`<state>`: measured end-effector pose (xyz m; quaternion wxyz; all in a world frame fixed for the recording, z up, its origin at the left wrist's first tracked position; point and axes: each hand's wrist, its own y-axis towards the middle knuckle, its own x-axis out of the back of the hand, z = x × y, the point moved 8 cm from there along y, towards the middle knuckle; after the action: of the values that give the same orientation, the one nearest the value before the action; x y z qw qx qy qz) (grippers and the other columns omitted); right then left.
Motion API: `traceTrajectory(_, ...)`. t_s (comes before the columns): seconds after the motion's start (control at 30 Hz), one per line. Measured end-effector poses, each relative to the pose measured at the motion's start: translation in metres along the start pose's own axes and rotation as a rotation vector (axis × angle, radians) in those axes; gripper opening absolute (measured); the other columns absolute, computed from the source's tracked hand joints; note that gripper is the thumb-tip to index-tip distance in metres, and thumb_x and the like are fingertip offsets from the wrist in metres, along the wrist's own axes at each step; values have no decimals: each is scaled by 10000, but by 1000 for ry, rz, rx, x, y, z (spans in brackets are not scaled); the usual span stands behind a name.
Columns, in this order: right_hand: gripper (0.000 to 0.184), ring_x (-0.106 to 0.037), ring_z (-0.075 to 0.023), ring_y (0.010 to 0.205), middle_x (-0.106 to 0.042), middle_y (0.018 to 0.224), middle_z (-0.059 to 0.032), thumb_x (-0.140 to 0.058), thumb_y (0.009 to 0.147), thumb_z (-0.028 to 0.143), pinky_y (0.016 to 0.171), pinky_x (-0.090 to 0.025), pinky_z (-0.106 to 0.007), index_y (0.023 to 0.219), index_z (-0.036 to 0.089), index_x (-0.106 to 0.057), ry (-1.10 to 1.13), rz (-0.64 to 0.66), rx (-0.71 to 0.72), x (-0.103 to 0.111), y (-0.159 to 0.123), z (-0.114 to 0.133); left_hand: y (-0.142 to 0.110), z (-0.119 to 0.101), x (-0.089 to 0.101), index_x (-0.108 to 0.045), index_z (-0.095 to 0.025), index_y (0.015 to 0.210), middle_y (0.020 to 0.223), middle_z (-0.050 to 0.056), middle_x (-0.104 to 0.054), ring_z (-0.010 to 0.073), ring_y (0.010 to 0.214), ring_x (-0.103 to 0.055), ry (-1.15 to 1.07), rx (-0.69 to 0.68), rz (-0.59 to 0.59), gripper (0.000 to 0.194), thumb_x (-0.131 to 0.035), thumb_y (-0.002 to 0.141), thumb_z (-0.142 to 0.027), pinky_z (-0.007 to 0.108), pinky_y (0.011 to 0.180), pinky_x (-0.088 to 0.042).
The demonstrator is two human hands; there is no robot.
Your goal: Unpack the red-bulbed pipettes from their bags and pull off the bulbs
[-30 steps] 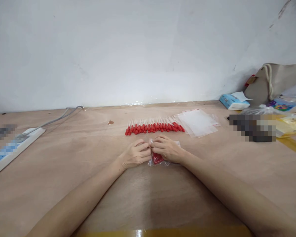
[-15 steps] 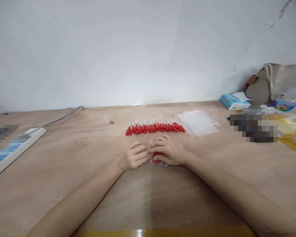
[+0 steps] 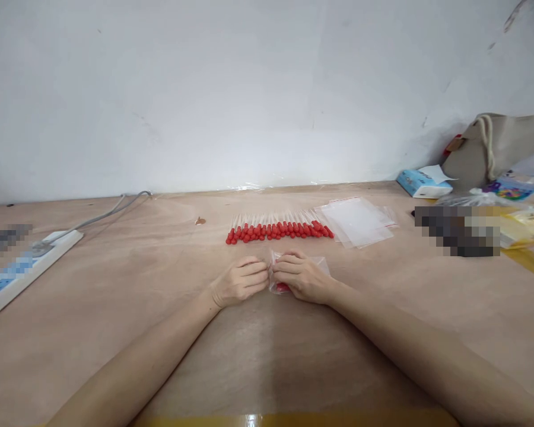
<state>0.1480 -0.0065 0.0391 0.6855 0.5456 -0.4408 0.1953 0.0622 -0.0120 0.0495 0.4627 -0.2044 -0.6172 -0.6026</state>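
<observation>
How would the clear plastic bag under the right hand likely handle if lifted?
The clear plastic bag would probably be floppy, since its film looks thin and wrinkled. It may sag around the red contents, which show toward the end nearer the left hand. It might also feel somewhat slippery, given its glossy sheen.

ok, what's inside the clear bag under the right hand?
Inside the clear bag, something red shows near its left end. The right hand covers much of the bag, so the red contents' full shape and count can't be told.
</observation>
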Motion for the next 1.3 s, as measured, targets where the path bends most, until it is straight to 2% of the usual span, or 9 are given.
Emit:
traceTrajectory(0.17,157,-493,-148,961,-600,1005,-51,-380,867,162,870,-328,-326,866,181,-536,53,51,-50,8,-1,-4,-1,-7,2,-584,-160,796,842,31,-649,135,960,-557,43,-131,-30,157,-440,835,-110,298,859,-468)
traceTrajectory(0.3,119,-485,-146,967,-560,1059,-64,-407,866,216,846,-361,-314,870,183,-521,133,67,-133,16,4,-7,-2,-1,-8,-568,-158,765,898,43,-640,160,1028,-525,-63,-47,68,120,-469,802,-100,290,881,-464)
traceTrajectory(0.4,119,-511,-148,901,-583,969,-63,-437,846,203,796,-390,-302,913,182,-534,164,1,-209,22,1,-18,-4,4,-10,-564,-156,820,895,48,-641,151,996,-543,-140,19,91,139,-439,811,-96,282,873,-468)
traceTrajectory(0.53,114,-528,-157,767,-588,805,-60,-472,818,195,696,-416,-296,840,173,-582,127,-75,-347,33,-24,-38,-4,11,-11,-549,-165,852,932,55,-634,145,962,-559,-217,125,108,132,-431,818,-118,320,906,-443)
traceTrajectory(0.7,206,-549,-166,798,-587,859,-59,-531,799,332,706,-447,-305,925,191,-614,139,25,-476,32,-57,-47,-7,19,-14,-503,-166,830,1016,85,-609,166,983,-552,-316,283,104,96,-423,814,-115,366,904,-439)
traceTrajectory(0.83,357,-547,-190,913,-579,1009,-74,-545,788,399,783,-455,-339,1093,217,-572,110,94,-466,24,-61,-48,-11,21,-16,-485,-154,858,1151,140,-544,196,1114,-480,-326,371,127,82,-418,824,-122,365,895,-450)
traceTrajectory(1.0,339,-548,-198,954,-583,1064,-81,-498,829,357,811,-457,-372,1140,229,-545,35,76,-433,20,-56,-54,-12,19,-10,-519,-151,867,1209,147,-508,225,1234,-360,-330,380,161,93,-445,815,-131,421,967,-385)
traceTrajectory(1.17,327,-552,-205,965,-589,1067,-85,-497,826,359,821,-463,-380,1112,210,-556,35,25,-463,19,-61,-57,-17,34,-9,-581,-162,925,1015,73,-636,154,978,-586,-447,543,24,237,-363,849,-106,321,849,-477)
traceTrajectory(1.3,311,-554,-203,946,-595,1049,-80,-503,822,352,817,-460,-368,1085,199,-568,25,16,-487,19,-62,-57,-17,41,-15,-630,-168,972,994,72,-654,159,919,-614,-509,597,-88,200,-510,816,-204,305,819,-495)
